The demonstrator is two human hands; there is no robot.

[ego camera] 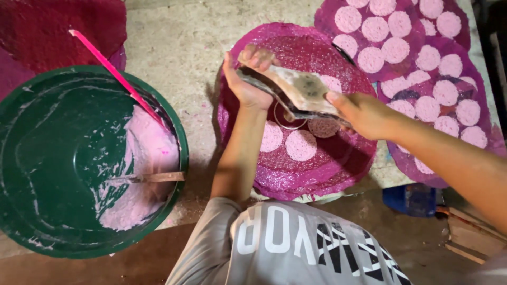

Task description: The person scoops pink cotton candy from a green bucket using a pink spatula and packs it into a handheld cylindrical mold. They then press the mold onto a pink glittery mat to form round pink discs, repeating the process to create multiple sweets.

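Observation:
My left hand (247, 80) and my right hand (364, 113) both grip a flat, paste-smeared board (300, 89), one at each end. They hold it tilted just above a round magenta mat (317, 169). Its lower edge is over a metal ring (280, 120) that rests on the mat. Three pale pink discs (301, 145) of paste lie on the mat next to the ring. The board hides part of the ring and the mat's middle.
A big green basin (37, 158) at the left holds pink paste (150, 153), a pink stick (113, 74) and a wooden-handled spatula (153, 177). More magenta mats (417, 31) covered with several pink discs lie at the upper right. A dark red mat (47, 26) is at the upper left, a blue object (412, 199) at the lower right.

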